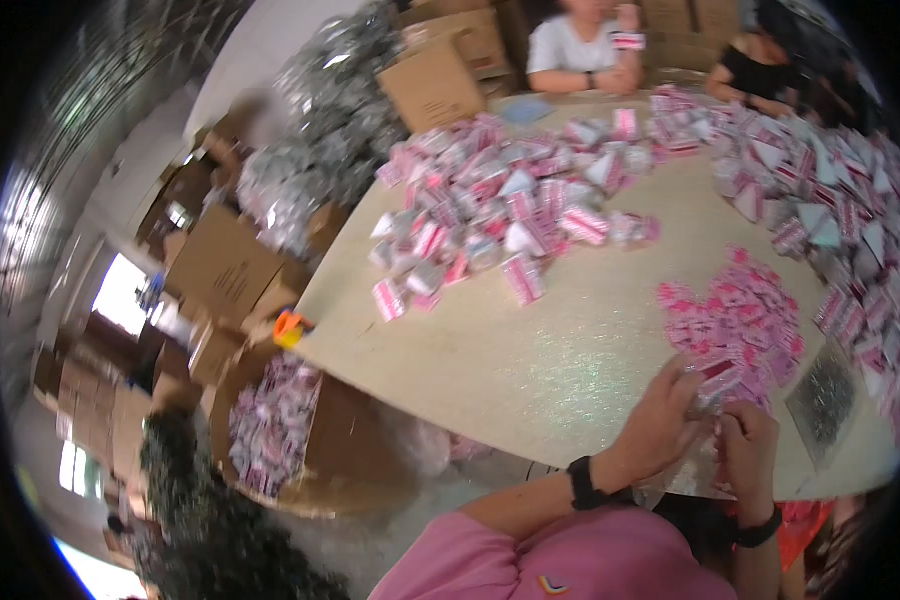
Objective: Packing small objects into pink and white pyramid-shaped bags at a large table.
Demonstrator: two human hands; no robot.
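Close to the table's front edge, my left hand (662, 412) and my right hand (748, 445) are together, both with fingers closed on a small clear plastic bag (705, 405). A pink-and-white label shows at its upper end. Just beyond my hands lies a loose heap of small pink cards (732, 315). To the right of my right hand, a flat clear packet (822, 405) of small dark pieces rests on the table. My fingertips partly hide the bag, and its contents are too blurred to tell.
Filled pink-and-white packets (490, 195) are heaped across the table (450, 345), with another heap (830, 200) along the right. An orange-and-yellow tape dispenser (290, 328) sits at the left corner. Below stands a carton (355, 450) of packets. Two people (580, 55) sit at the far side.
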